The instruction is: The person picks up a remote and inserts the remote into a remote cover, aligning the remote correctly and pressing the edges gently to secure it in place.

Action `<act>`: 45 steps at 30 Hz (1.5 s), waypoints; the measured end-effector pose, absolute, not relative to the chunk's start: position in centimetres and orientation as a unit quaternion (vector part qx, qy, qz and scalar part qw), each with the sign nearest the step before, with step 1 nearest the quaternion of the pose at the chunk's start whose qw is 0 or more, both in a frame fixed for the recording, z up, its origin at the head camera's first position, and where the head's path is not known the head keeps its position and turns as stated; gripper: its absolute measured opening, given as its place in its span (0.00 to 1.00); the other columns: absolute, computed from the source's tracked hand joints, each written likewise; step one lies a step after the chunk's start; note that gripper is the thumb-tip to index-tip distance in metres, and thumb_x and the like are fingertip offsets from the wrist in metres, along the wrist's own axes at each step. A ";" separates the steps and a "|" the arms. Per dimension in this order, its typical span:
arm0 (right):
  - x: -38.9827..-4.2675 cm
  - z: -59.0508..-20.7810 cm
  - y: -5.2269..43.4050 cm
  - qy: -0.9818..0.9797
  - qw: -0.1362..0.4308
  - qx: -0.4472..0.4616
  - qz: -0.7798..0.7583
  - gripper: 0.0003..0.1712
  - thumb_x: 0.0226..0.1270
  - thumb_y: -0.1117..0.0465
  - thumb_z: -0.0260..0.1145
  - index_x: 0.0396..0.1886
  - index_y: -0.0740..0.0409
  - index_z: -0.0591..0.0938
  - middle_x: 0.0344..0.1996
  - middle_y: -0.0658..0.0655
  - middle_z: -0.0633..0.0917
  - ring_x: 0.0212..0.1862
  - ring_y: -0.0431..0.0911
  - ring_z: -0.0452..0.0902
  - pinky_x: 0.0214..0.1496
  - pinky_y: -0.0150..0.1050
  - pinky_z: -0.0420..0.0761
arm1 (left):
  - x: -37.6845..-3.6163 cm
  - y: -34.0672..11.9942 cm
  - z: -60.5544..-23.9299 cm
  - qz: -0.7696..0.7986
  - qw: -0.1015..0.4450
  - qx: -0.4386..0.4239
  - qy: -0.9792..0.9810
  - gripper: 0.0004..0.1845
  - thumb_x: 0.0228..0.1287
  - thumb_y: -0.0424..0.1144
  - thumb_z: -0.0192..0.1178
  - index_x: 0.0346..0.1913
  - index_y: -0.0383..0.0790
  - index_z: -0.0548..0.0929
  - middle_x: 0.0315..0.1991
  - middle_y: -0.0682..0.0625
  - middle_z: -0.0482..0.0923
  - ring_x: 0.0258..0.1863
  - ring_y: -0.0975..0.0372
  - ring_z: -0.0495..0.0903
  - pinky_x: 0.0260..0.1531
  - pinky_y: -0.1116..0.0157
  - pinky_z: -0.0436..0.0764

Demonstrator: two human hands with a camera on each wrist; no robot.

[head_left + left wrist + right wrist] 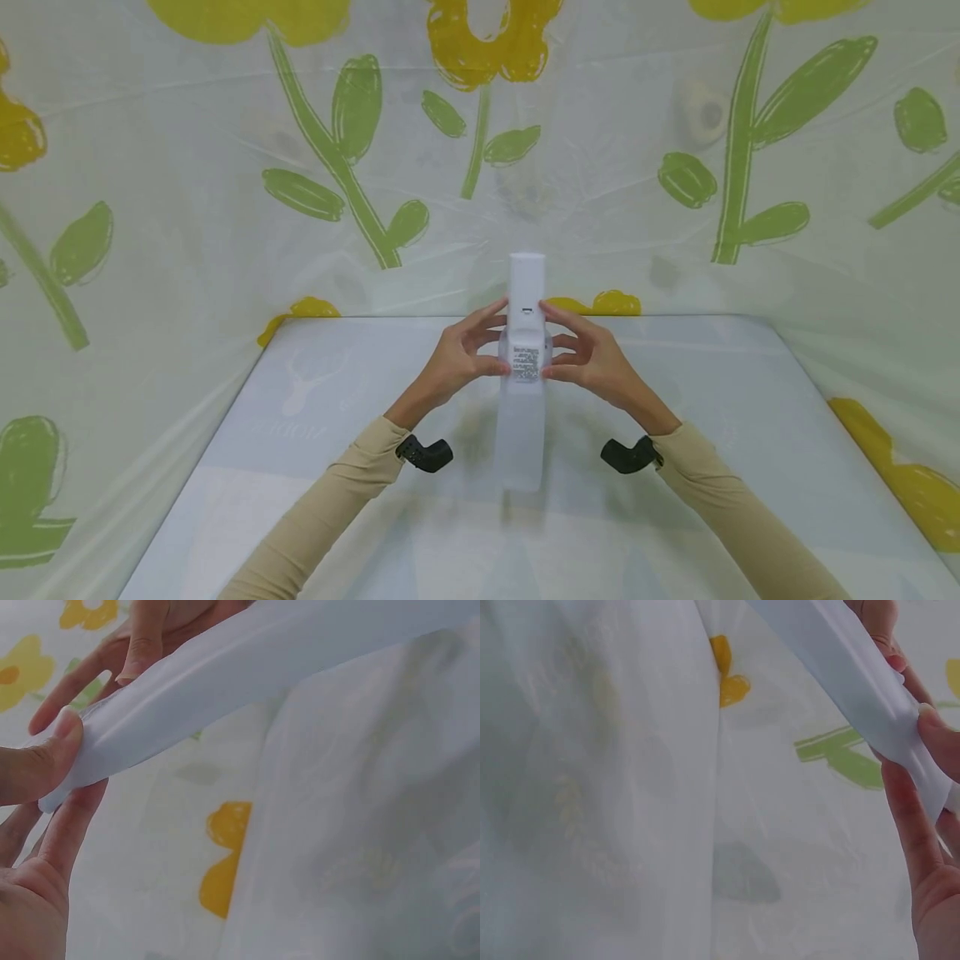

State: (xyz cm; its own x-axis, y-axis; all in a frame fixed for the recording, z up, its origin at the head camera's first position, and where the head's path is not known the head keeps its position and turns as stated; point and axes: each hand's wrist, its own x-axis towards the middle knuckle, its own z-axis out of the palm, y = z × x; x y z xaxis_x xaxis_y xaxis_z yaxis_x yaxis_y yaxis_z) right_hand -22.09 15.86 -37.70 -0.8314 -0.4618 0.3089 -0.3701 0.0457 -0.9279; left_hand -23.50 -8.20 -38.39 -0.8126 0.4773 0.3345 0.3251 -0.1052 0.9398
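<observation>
A long, slim white device (527,283) with a small dark port (527,311) and a printed label (526,363) is held upright above the table, its exact kind not plain. From one side my left hand (467,343) pinches its edge between thumb and fingers. My right hand (592,354) grips the opposite edge at the same height. In the left wrist view the device's smooth white body (225,667) slants up to the right. The right wrist view shows that body (855,682) with a thumb and a finger on it. A rounded part behind it is mostly hidden.
Below lies a pale table (315,442) with a faint deer print at its left. Behind it hangs a white cloth (585,208) with yellow flowers and green leaves. A black wrist camera (426,454) is on the left wrist and another (628,456) on the right.
</observation>
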 end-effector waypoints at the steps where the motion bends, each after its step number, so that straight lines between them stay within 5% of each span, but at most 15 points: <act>1: -22.1 -37.7 15.9 0.723 0.036 -0.290 -0.626 0.47 0.53 0.74 0.71 0.72 0.51 0.62 0.67 0.56 0.65 0.50 0.55 0.76 0.48 0.42 0.81 | -23.5 -8.2 -38.4 0.680 0.057 0.302 0.665 0.45 0.49 0.22 0.68 0.70 0.52 0.64 0.62 0.47 0.70 0.57 0.53 0.73 0.49 0.54 0.79; 17: -22.2 -37.8 16.4 0.733 0.026 -0.282 -0.618 0.44 0.54 0.71 0.71 0.70 0.50 0.66 0.67 0.54 0.67 0.48 0.53 0.78 0.46 0.43 0.82 | -23.5 -7.5 -38.4 0.674 0.055 0.287 0.679 0.45 0.48 0.18 0.67 0.71 0.41 0.61 0.63 0.40 0.69 0.58 0.47 0.72 0.49 0.53 0.79; 45: -22.0 -38.3 16.3 0.726 0.034 -0.272 -0.630 0.44 0.51 0.74 0.72 0.69 0.55 0.67 0.66 0.57 0.69 0.48 0.55 0.78 0.45 0.43 0.82 | -23.1 -7.9 -39.0 0.684 0.060 0.279 0.672 0.45 0.47 0.21 0.69 0.70 0.47 0.65 0.62 0.45 0.71 0.56 0.51 0.74 0.49 0.55 0.79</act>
